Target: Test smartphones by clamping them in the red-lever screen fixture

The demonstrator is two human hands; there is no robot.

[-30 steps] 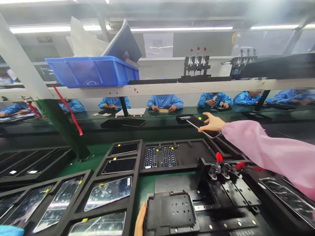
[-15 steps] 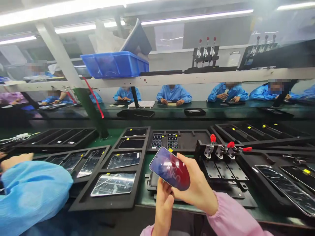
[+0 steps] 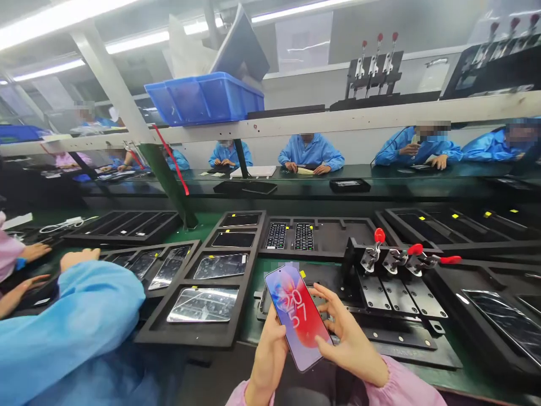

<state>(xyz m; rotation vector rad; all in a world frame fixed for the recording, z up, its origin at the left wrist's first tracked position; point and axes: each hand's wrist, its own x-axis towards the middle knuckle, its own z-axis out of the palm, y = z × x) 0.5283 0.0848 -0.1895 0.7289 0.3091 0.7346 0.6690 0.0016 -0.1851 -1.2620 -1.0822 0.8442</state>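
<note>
A smartphone (image 3: pixel 299 321) with a lit red and violet screen showing large clock digits is tilted in front of me, screen facing up. My left hand (image 3: pixel 270 347) grips its lower left side, with the thumb along the edge. At its right side is my right hand (image 3: pixel 349 332), thumb over the lower screen and fingers curled by the edge; some fingertips are hidden. A yellow tab (image 3: pixel 302 274) shows at the phone's top right. Just behind the phone stands a black clamp fixture (image 3: pixel 380 293) with red-tipped toggle levers (image 3: pixel 415 250).
Left of me, a black tray (image 3: pixel 190 334) bears several phones. Another tray (image 3: pixel 338 239) holds two keypad-like panels; a further phone tray (image 3: pixel 469 332) is at right. A co-worker's blue sleeve (image 3: pixel 97 304) reaches in from the left. A blue bin (image 3: pixel 207 101) sits on the overhead shelf.
The phone has turned more upright and toward me, its clock now readable. My left hand has moved from beneath it to its left side; my right hand's grip has loosened. The view has shifted.
</note>
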